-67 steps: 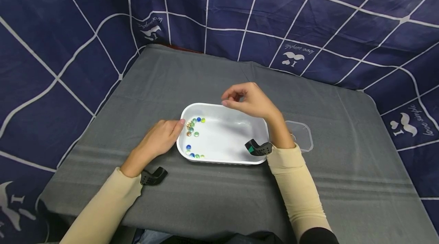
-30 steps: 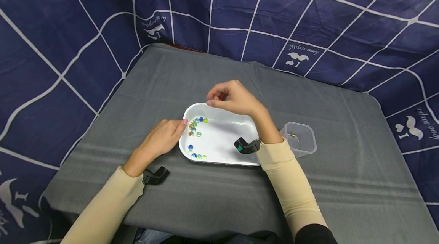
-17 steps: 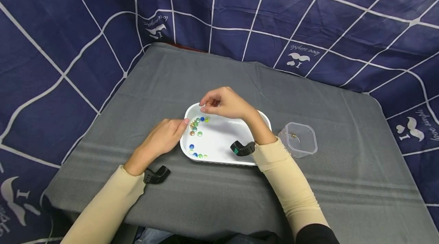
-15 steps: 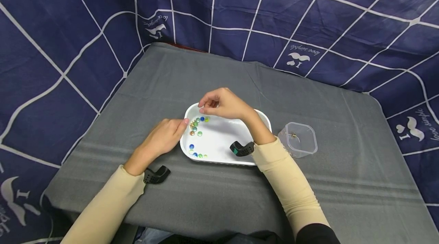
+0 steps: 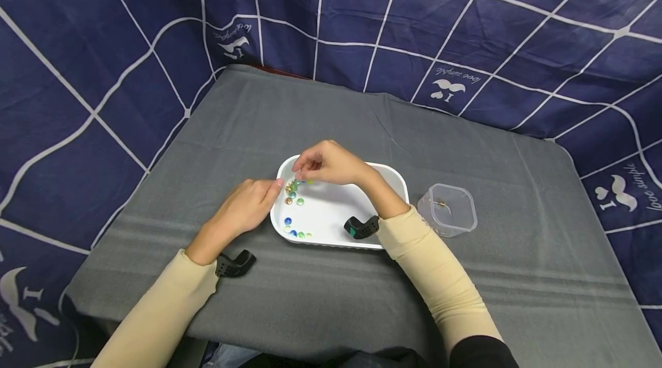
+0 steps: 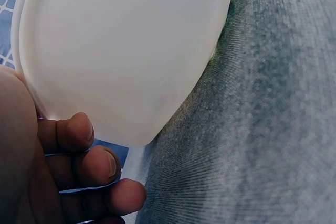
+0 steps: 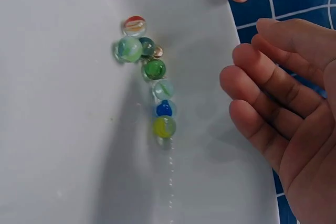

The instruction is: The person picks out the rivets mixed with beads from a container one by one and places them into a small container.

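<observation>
A white oval tray (image 5: 338, 207) rests on the table, with glass marbles (image 5: 293, 195) bunched in its far left part and more marbles (image 5: 295, 234) along its near left edge. My left hand (image 5: 241, 208) grips the left end, thumb over the rim; in the left wrist view its curled fingers (image 6: 100, 165) show below the tray's outer wall. Over the far left corner hangs my right hand (image 5: 333, 164), partly covering the marbles. From the right wrist view, its fingers (image 7: 262, 94) are loosely bent with nothing between them, beside a row of marbles (image 7: 155, 70).
Right of the tray stands a clear plastic container (image 5: 462, 224) with a small brass-coloured piece (image 5: 441, 203) in it. Grey cloth (image 5: 289, 109) covers the table. A dark blue curtain (image 5: 351, 11) with white lines hangs around the back and sides.
My right hand has moved left along the far rim and lowered toward the marbles. The clear container has come out from behind my right arm. My left hand keeps its grip.
</observation>
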The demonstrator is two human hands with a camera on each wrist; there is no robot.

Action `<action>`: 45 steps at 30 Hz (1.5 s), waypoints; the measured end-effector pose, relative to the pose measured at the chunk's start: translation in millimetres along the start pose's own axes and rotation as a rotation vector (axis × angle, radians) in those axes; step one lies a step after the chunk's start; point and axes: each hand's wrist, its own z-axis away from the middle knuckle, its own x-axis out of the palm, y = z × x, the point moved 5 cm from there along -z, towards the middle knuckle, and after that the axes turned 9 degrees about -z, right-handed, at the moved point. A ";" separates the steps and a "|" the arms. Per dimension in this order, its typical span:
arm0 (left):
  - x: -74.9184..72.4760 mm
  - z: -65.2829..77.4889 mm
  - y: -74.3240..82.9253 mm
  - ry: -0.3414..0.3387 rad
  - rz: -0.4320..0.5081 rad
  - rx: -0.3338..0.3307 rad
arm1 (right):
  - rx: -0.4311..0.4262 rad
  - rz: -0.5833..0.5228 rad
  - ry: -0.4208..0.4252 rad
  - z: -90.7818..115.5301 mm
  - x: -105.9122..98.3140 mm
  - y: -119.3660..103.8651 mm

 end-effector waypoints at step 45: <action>-0.3 1.4 1.4 -0.008 0.018 -0.010 | 0.096 0.210 -0.178 -16.3 34.6 25.5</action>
